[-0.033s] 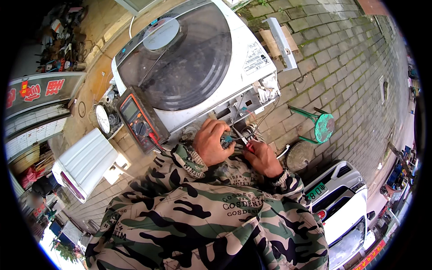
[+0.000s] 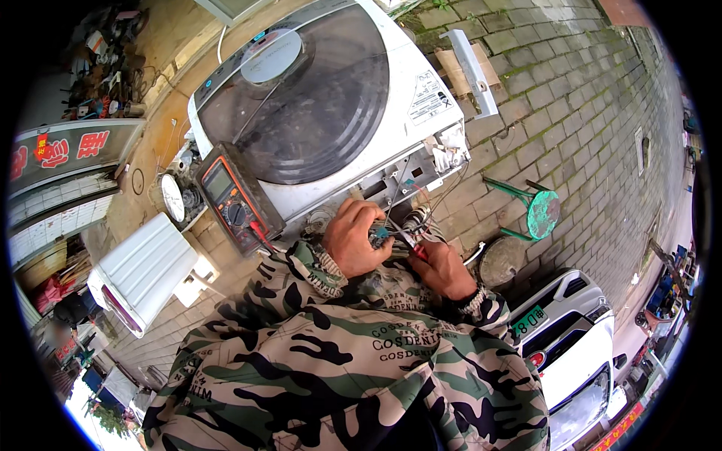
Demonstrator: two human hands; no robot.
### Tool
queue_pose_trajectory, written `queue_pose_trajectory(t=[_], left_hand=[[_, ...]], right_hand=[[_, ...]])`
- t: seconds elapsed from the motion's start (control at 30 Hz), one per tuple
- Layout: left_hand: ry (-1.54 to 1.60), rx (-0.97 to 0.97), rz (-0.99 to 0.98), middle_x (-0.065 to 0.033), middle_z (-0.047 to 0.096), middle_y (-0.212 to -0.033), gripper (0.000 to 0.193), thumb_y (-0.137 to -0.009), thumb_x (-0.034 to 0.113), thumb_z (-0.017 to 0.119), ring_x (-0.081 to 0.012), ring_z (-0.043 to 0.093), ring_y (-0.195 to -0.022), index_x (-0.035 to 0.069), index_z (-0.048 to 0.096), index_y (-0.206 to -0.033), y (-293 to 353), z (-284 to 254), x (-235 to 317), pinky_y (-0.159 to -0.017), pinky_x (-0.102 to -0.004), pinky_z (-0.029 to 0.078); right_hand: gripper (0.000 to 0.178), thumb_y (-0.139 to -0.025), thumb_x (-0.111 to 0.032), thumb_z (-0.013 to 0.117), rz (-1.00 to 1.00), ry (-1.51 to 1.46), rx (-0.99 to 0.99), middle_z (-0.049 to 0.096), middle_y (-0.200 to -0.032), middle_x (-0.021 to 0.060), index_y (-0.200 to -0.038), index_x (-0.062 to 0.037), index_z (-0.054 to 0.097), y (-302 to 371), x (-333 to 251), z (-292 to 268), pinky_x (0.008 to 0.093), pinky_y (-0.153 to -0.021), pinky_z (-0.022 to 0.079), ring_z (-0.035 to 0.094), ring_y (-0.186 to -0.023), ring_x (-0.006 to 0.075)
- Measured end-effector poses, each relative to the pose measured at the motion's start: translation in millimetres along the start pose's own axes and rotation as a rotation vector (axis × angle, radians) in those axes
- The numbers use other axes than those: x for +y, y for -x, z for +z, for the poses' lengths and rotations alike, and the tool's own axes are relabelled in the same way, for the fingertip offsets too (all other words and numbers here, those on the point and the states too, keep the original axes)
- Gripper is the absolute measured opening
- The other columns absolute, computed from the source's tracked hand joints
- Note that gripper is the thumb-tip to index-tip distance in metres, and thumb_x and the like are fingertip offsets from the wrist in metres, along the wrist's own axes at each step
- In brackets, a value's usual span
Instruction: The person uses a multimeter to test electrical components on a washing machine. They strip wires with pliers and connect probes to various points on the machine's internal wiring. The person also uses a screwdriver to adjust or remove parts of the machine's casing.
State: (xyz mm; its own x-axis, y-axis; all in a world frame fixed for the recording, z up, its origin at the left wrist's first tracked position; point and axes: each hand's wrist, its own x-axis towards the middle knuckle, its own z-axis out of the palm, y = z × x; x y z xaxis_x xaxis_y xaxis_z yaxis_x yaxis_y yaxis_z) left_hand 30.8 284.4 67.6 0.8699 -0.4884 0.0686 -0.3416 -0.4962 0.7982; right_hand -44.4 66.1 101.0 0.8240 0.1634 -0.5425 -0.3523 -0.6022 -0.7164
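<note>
My left hand pinches a small blue-green part with thin wires running from it. In my right hand are red-handled pliers, their slim metal end pointing up and left beside that part. Just beyond both hands stands a white top-loading washing machine with a dark see-through lid. Its near panel is off, and loose wires hang between the machine and my hands. A multimeter in an orange and black case leans at the machine's near left corner, with a red lead plugged in.
On the right are a green stool, a round cover and a parked white vehicle. A white panel strip lies on cardboard atop the paving. To the left stand a white plastic stool and a motor-like part with a white disc.
My right hand and the pliers have shifted very slightly, and the pliers' metal end looks narrower. The left hand keeps its hold on the blue-green part.
</note>
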Motion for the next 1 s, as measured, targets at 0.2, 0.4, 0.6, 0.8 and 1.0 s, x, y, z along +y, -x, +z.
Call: queue_pose_trajectory(t=[0.2,0.4,0.6,0.8,1.0], left_hand=[[0.004,-0.020,-0.034,-0.0127,0.063,-0.104,0.046,-0.065,0.010,0.085,-0.0339,0.061,-0.099,0.005,0.057,-0.102,3,-1,-1,-0.082,-0.0441,0.051],[-0.004,-0.016,-0.036,-0.0137,0.061,-0.107,0.050,-0.065,0.012,0.087,-0.0346,0.060,-0.102,0.004,0.057,-0.105,1,3,2,-0.084,-0.0440,0.051],[-0.014,-0.007,-0.036,-0.0142,0.057,-0.119,0.059,-0.065,0.016,0.090,-0.0346,0.059,-0.109,0.003,0.056,-0.111,8,4,3,-0.091,-0.0431,0.051],[0.046,-0.064,-0.009,-0.0172,0.051,-0.131,0.065,-0.063,0.018,0.092,-0.0363,0.056,-0.116,0.002,0.054,-0.114,18,7,-3,-0.096,-0.0440,0.051],[0.110,-0.049,-0.145,-0.0206,0.047,-0.134,0.073,-0.058,0.021,0.095,-0.0360,0.055,-0.120,0.002,0.053,-0.115,27,14,-7,-0.099,-0.0429,0.050]], right_hand=[[0.015,-0.089,-0.015,0.070,-0.042,0.144,-0.007,0.063,-0.071,0.0171,-0.091,-0.0016,0.063,40,26,-33,0.0435,-0.062,0.048,0.061,-0.065,0.0335],[0.020,-0.091,-0.012,0.074,-0.015,-0.388,0.336,0.058,-0.068,0.0015,-0.089,0.0025,0.061,-25,-18,-47,0.0302,-0.057,0.042,0.048,-0.063,0.0096],[0.025,-0.084,-0.013,0.080,-0.015,-0.178,0.164,0.065,-0.072,0.0173,-0.088,0.0047,0.062,-90,-31,-18,0.0372,-0.060,0.049,0.060,-0.061,0.0257],[0.019,-0.083,-0.006,0.079,0.035,-0.404,0.055,0.065,-0.070,0.0100,-0.087,0.0020,0.062,-97,7,16,0.0336,-0.058,0.049,0.061,-0.062,0.0192],[0.014,-0.088,0.006,0.072,0.212,-1.015,0.013,0.064,-0.073,0.0012,-0.084,-0.0016,0.061,-90,3,25,0.0241,-0.052,0.047,0.059,-0.060,0.0088]])
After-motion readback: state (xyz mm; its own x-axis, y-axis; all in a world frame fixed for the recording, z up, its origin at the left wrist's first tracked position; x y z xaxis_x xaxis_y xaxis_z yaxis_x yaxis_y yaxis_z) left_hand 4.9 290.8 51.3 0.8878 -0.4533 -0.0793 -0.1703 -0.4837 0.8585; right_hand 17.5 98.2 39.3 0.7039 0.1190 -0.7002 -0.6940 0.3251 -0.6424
